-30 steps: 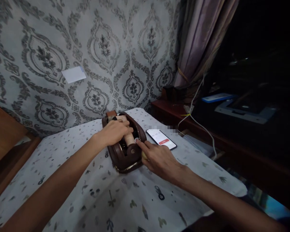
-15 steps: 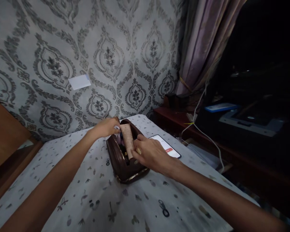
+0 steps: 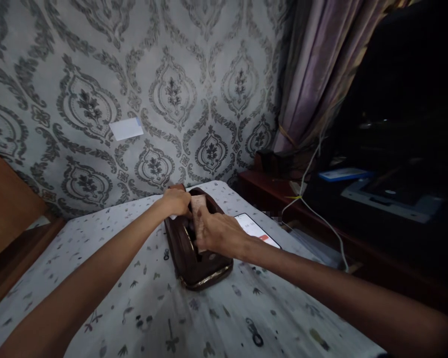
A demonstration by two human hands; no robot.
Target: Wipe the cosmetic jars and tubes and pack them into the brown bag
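A dark brown zip bag (image 3: 179,258) stands open on the patterned sheet, its gold-toothed zip parted. My left hand (image 3: 176,203) is curled over the bag's left rim near the far end, fingertips partly hidden inside. A scrap of something white (image 3: 172,217) shows under that hand. Lengthwise in the opening lies a beige speckled tube (image 3: 198,200). My right hand (image 3: 218,232) grips it from the right side, thumb and fingers around its middle. The dark inside of the bag hides its other contents.
A lit smartphone (image 3: 257,229) lies just right of the bag. Beyond the sheet's right edge are a dark red wooden shelf (image 3: 263,186) and a white cable (image 3: 330,219). The patterned wall (image 3: 171,94) rises behind; a wooden panel (image 3: 9,204) stands at left.
My right hand has moved farther over the beige tube and covers more of it. The tube sits slightly more upright in view. My left hand has shifted a little right over the rim.
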